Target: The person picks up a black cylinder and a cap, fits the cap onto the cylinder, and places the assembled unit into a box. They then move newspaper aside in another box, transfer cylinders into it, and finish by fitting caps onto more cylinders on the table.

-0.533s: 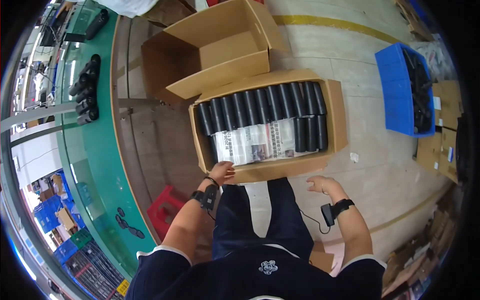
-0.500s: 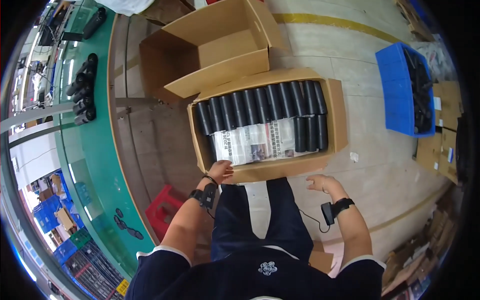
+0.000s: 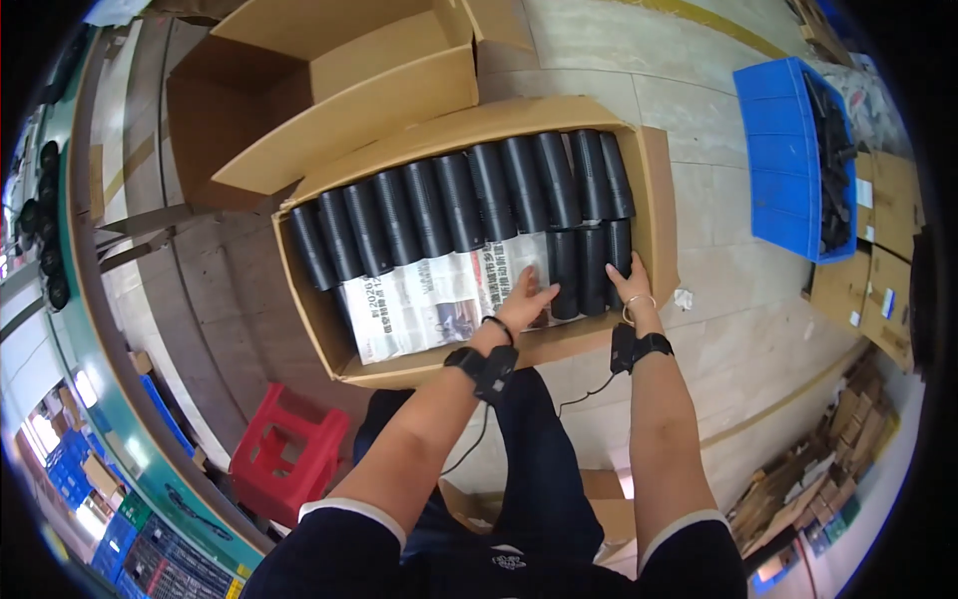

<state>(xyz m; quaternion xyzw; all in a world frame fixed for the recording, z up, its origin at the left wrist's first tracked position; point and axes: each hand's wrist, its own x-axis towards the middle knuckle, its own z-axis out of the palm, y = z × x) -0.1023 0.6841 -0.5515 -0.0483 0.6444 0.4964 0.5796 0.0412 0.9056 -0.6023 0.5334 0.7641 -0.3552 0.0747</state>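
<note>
An open cardboard box (image 3: 656, 200) in front of me holds black ribbed cylinders (image 3: 429, 210) laid side by side in a far row. Several more cylinders (image 3: 591, 265) fill the near right part, beside a printed newspaper sheet (image 3: 399, 309) that covers the near left part. My left hand (image 3: 524, 302) is open over the newspaper's right end, its fingers spread beside the near cylinders. At the box's right side, my right hand (image 3: 632, 285) has thumb and fingers apart at the rightmost near cylinder; I cannot tell whether it presses on it. Dark devices are strapped to both wrists.
Beyond stands another open cardboard box (image 3: 389, 125), its flap leaning toward the first. A blue bin (image 3: 783, 165) with black parts is at the right, near stacked cartons (image 3: 883, 215). A red stool (image 3: 284, 449) stands at left, by a green-topped bench (image 3: 165, 464).
Both hands have moved forward from the box's near edge into it, the left also rightward onto the newspaper. My view has shifted, so the box appears larger and the red stool shows more fully.
</note>
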